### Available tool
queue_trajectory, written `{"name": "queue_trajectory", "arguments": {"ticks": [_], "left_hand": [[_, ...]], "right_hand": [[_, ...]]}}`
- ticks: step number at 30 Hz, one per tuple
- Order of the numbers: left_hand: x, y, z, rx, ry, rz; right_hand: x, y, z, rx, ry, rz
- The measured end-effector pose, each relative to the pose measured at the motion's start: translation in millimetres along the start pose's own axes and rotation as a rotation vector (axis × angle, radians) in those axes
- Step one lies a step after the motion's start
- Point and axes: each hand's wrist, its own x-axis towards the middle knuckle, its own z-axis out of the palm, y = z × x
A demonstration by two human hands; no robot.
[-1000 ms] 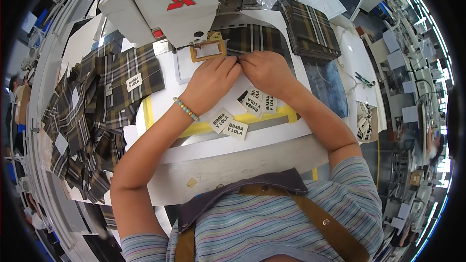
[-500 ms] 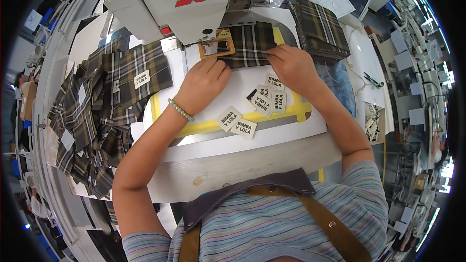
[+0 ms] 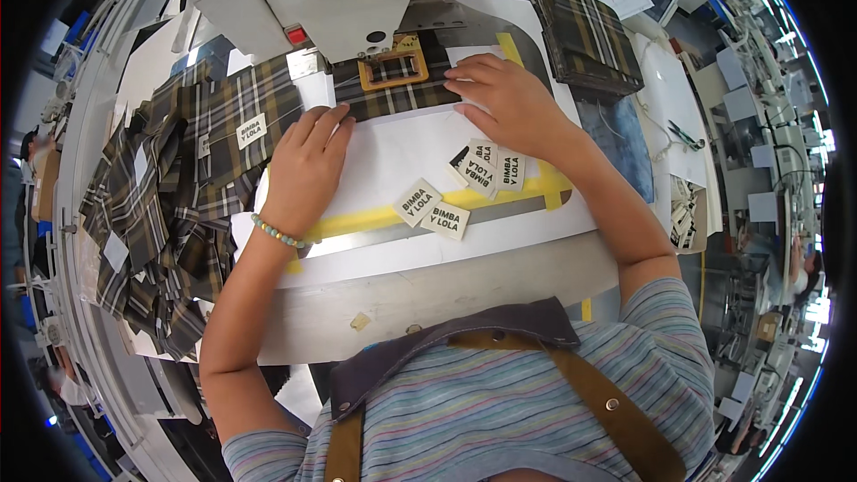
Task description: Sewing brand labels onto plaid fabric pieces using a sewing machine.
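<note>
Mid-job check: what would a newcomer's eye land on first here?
Probably the big white sewing machine at the top, its brown frame over plaid cloth between the left hand and right hand. Next, the untidy plaid heap on the left and the neat stack at upper right. Pale labels lie near the picture's middle.

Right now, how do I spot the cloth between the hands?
Find the white machine. Below it, between the left hand and right hand, lies the plaid cloth. Only it has a tan frame on top, unlike the left heap and right stack.
</note>
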Motion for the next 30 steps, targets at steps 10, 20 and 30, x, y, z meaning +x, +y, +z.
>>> {"name": "queue_trajectory", "arguments": {"ticks": [10, 20, 30], "left_hand": [[-13.8, 1.1, -7.3, -0.044, -0.233, -0.092], [-16.3, 1.2, -6.1, -0.057, -0.234, -0.114], [-18.8, -0.8, -7.0, -0.137, -0.215, -0.121]], "right_hand": [[-21.0, -8.0, 10.7, 0.012, -0.185, 0.060], [-22.9, 2.9, 9.0, 0.076, -0.098, 0.047], [-25.7, -3.9, 9.2, 0.017, -0.130, 0.026]]}}
